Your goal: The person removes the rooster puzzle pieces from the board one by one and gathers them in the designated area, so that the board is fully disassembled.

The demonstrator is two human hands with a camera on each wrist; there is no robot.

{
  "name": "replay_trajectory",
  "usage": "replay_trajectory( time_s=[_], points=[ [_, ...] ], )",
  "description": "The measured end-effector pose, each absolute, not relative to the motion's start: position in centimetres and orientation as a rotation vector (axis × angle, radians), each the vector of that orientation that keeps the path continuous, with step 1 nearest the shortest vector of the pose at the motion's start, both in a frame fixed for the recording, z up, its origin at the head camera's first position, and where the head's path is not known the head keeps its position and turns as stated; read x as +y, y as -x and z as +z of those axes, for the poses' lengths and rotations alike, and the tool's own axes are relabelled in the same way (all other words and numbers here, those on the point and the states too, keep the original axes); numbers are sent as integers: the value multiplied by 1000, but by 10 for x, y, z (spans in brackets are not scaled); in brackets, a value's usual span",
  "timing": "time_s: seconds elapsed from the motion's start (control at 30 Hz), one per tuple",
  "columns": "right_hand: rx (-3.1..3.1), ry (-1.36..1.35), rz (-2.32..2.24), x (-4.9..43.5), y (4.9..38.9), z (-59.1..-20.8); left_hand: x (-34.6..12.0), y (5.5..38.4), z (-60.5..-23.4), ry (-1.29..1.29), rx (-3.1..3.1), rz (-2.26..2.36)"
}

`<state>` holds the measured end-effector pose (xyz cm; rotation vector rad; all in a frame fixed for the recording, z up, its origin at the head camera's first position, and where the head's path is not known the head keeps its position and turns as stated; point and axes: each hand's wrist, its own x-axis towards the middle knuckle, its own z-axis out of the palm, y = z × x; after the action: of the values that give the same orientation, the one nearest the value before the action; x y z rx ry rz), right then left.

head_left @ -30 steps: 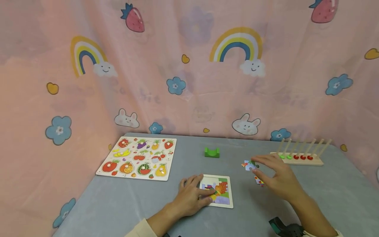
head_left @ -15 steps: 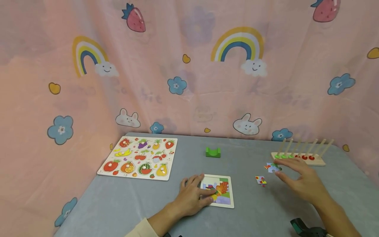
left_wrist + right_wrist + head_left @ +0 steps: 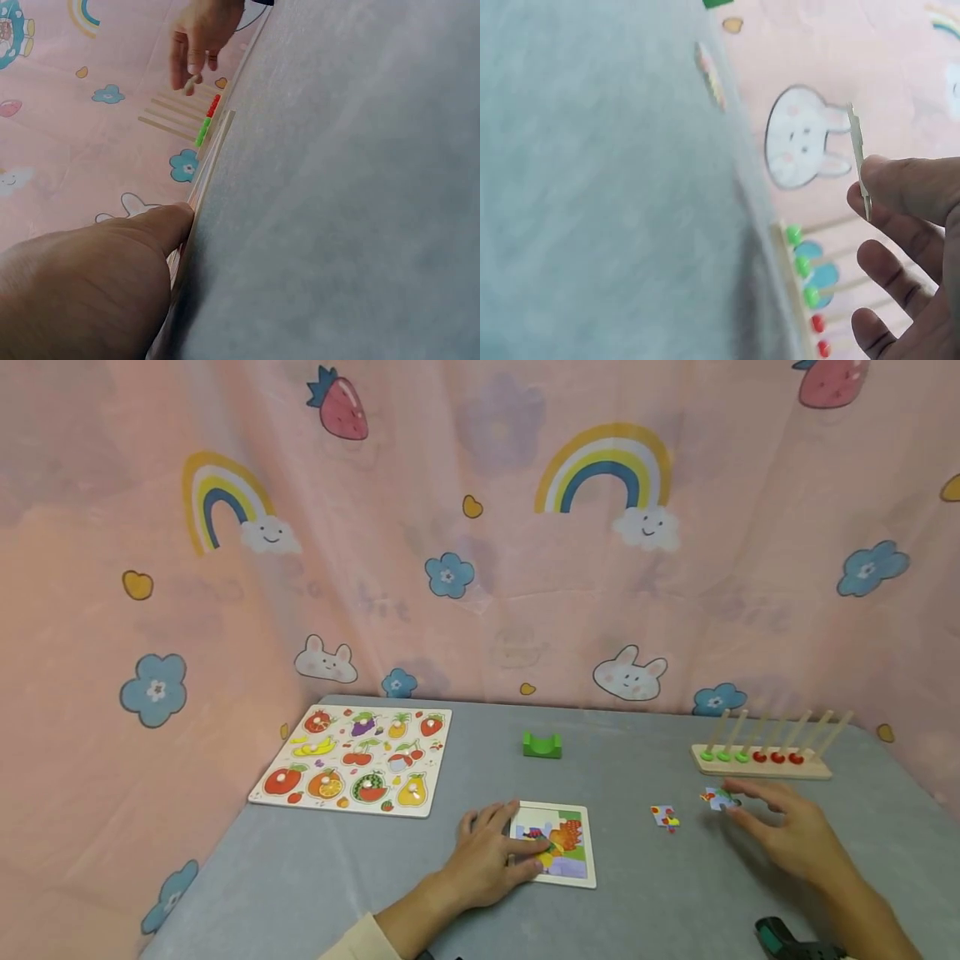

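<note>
My left hand [image 3: 483, 860] rests on a small framed jigsaw puzzle [image 3: 573, 865], its index finger laid across the picture and its thumb near the lower edge. In the left wrist view the thumb [image 3: 161, 225] lies against the thin edge of the frame. To the right, my right hand [image 3: 798, 839] pinches a jigsaw piece [image 3: 718, 799] between thumb and forefinger. The right wrist view shows that piece [image 3: 857, 139] edge-on, raised off the table, the other fingers loosely bent. A second jigsaw piece [image 3: 664, 817] lies on the grey cloth between the puzzle and my right hand.
A white fruit peg board [image 3: 352, 760] lies at the back left. Behind the puzzle stands a green cradle-shaped block [image 3: 542, 745]. A wooden peg rack [image 3: 761, 764] with green and red beads is at the back right. A pink printed curtain [image 3: 375, 527] hangs behind.
My right hand has carried the pinched jigsaw piece to the right, then slightly down in the view, uncovering the loose piece on the table. The left hand stays on the puzzle.
</note>
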<state>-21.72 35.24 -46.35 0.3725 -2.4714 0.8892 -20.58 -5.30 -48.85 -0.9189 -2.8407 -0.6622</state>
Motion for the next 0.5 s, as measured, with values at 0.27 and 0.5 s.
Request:
replay_trajectory(
  time_s=[0.27,0.5],
  points=[
    [-2525,-371,877,363,220,-483,-52,206,-489,920,-2848,-677],
    [-2627,-322,823,363,220,-488,-52,206,-489,924,-2839,-689]
  ],
)
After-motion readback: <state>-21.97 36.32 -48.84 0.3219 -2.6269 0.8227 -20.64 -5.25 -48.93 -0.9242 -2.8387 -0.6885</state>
